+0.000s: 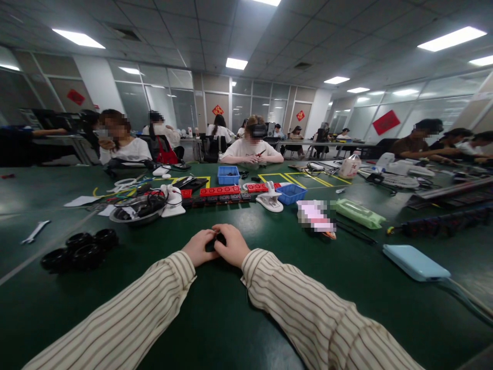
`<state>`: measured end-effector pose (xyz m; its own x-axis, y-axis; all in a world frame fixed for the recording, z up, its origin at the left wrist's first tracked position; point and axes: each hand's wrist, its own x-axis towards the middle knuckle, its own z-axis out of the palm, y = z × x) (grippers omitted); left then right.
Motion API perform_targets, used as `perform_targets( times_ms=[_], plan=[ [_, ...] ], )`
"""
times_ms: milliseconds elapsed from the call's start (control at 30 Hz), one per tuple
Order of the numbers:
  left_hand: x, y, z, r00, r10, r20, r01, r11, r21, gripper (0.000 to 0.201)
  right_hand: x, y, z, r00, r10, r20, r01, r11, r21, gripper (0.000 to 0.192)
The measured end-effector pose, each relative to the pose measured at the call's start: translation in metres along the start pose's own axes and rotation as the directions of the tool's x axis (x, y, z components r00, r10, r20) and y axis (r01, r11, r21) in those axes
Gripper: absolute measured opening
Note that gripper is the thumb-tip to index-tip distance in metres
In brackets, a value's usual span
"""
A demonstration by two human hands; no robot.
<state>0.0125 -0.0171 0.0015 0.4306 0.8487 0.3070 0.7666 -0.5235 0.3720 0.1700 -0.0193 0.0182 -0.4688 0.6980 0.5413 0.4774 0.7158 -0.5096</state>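
I have both hands together mid-desk near its front edge: left hand and right hand clamp one black part. Four black wheels lie untouched toward the left edge.

Beside the grey bowl: four black wheels to its left, one wrench. Right of it, two blue bins, one green pack, one blue case.
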Motion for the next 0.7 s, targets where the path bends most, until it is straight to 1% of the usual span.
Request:
perform_targets(
  times_ms=[67, 133, 233, 300, 400, 500, 633, 700],
  plan=[
    [0.000, 0.004, -0.001, 0.999, -0.030, -0.014, 0.031, 0.999, 0.025, 0.048, 0.000, 0.000, 0.001, 0.998, 0.057, -0.019, -0.057, 0.998, -0.033, 0.034],
    [0.000, 0.008, -0.001, 0.995, -0.092, -0.036, 0.094, 0.993, 0.072, 0.052, 0.001, 0.001, 0.002, 0.993, 0.112, -0.038, -0.114, 0.992, -0.063, 0.035],
    [0.000, 0.014, -0.002, 0.981, -0.178, -0.078, 0.188, 0.971, 0.149, 0.046, 0.001, 0.002, 0.004, 0.988, 0.151, -0.034, -0.154, 0.982, -0.106, 0.032],
    [0.000, 0.015, -0.002, 0.978, -0.189, -0.087, 0.202, 0.961, 0.187, 0.036, 0.001, 0.003, 0.005, 0.988, 0.152, -0.020, -0.154, 0.980, -0.126, 0.027],
    [0.000, 0.014, -0.001, 0.988, -0.140, -0.068, 0.151, 0.967, 0.205, 0.028, 0.001, 0.004, 0.006, 0.991, 0.133, -0.020, -0.134, 0.984, -0.114, 0.021],
    [0.000, 0.009, -0.002, 0.996, -0.066, -0.063, 0.075, 0.986, 0.148, 0.028, 0.002, 0.004, 0.004, 0.996, 0.086, -0.029, -0.087, 0.994, -0.067, 0.015],
    [0.000, 0.000, -0.001, 0.999, 0.007, -0.032, -0.005, 0.999, 0.043, 0.026, 0.001, 0.003, 0.002, 1.000, 0.012, -0.001, -0.012, 1.000, -0.009, 0.024],
    [0.000, -0.002, -0.001, 1.000, 0.020, -0.020, -0.019, 0.999, 0.033, 0.028, 0.000, 0.003, 0.002, 1.000, -0.016, 0.026, 0.016, 1.000, 0.005, 0.032]
  ],
)
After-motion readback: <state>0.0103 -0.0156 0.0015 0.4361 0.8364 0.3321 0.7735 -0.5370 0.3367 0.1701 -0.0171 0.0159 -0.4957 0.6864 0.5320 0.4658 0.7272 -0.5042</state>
